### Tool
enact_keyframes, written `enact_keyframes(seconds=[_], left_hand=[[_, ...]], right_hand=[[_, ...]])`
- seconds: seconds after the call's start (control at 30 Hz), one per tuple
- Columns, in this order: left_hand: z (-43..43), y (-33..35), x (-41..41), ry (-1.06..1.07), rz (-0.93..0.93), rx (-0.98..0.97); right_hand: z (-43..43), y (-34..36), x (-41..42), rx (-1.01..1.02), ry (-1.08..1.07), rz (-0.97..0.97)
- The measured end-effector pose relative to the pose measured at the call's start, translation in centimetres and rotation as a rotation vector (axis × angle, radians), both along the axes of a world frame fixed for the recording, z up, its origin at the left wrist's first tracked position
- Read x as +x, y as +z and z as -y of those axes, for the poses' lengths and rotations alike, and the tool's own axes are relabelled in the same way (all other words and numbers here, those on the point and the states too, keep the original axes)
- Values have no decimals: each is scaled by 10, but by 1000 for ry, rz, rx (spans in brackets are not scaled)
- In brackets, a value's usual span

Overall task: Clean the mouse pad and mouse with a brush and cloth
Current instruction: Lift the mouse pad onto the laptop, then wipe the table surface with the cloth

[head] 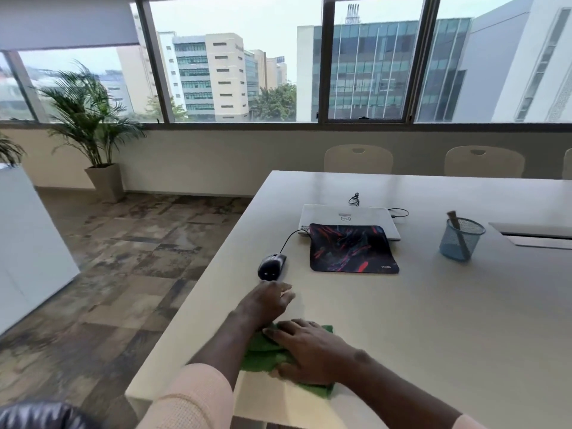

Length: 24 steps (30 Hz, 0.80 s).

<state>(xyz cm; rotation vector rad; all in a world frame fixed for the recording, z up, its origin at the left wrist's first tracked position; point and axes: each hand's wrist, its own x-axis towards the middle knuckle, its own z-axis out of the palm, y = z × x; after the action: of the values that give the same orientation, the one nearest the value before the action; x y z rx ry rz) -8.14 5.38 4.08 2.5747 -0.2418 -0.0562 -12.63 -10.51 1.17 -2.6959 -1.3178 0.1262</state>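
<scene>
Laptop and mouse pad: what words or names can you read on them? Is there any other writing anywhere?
"DELL": round logo on the lid of the shut white laptop, seen upside down from here.
Small pale word in the near right corner of the mouse pad: too small to read for sure.
Small stickers on the laptop's lid: blurred, cannot be read.
Nothing else in view carries writing that can be read.
</scene>
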Motion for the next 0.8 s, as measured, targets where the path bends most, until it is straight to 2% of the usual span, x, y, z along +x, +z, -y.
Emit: enact_keyframes(seconds=[0.2,0.33,0.4,0.5,0.6,0.7,0.8], left_hand=[[-33,-12,-7,-73,-99,14],[-49,-25,-5,-68,-146,-84],[-50,-30,-7,-56,-134,-137],[-50,-41,-12,-74,-89,-152],[-47,-52,-17,-118,-34,21],[-46,-56,-17,-123,5,98],[-46,-58,-15,-120,16,129]], right_hand=[[1,2,-15,24,-129,-22],[5,4,-21,69,-211,-52],[13,8,-21,160,-289,-98],[37,14,-12,389,-550,-21],[76,23,5,494,-884,100],[130,27,20,431,-1131,112],[189,21,26,292,-1279,75]])
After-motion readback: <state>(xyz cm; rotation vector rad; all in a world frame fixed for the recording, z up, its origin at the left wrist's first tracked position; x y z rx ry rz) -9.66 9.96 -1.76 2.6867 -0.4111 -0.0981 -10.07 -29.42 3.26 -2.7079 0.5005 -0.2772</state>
